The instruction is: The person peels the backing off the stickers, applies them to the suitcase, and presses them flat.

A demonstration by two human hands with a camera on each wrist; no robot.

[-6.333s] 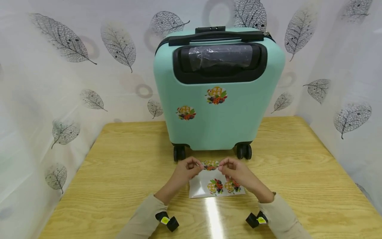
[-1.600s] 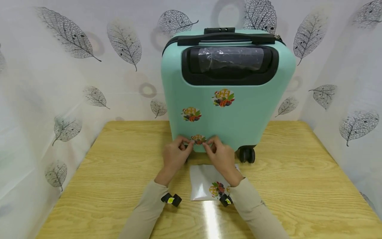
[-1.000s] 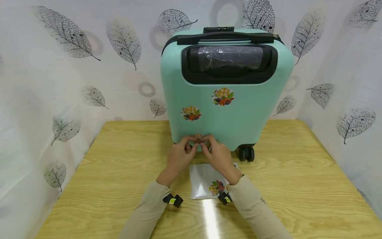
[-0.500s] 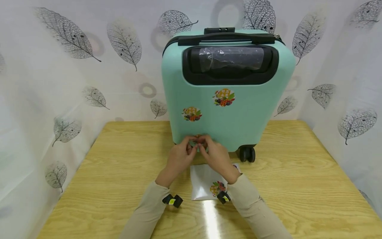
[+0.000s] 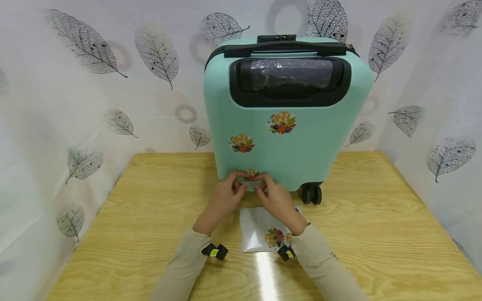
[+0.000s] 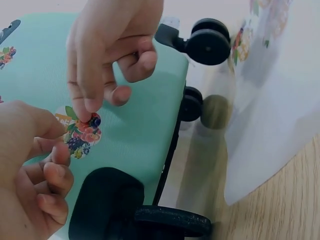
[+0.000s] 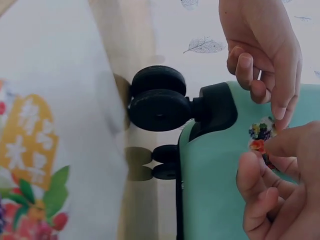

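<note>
A round fruit-print sticker (image 5: 250,173) lies on the lower front of the mint-green suitcase (image 5: 293,150). My left hand (image 5: 224,198) touches its left edge with an extended index finger, while the other fingers bend loosely. From the other side, my right hand (image 5: 276,200) presses the sticker with its index fingertip. Both thumbs stand apart from the index fingers, with nothing pinched. The left wrist view shows the sticker (image 6: 82,139) against the shell, partly covered by fingertips. Two matching stickers, one upper (image 5: 282,123) and one at left (image 5: 242,143), are on the suitcase above.
A glossy white sticker sheet (image 5: 253,230) with more fruit stickers lies on the wooden table (image 5: 158,217), partly under my right forearm. The suitcase stands upright on black wheels (image 5: 311,194). A leaf-patterned curtain (image 5: 158,104) hangs behind it.
Both hands have moved from the sheet up to the suitcase, carrying a sticker to its lower front. The thumbs have let go, and the index fingers have slid across the sticker and back outward.
</note>
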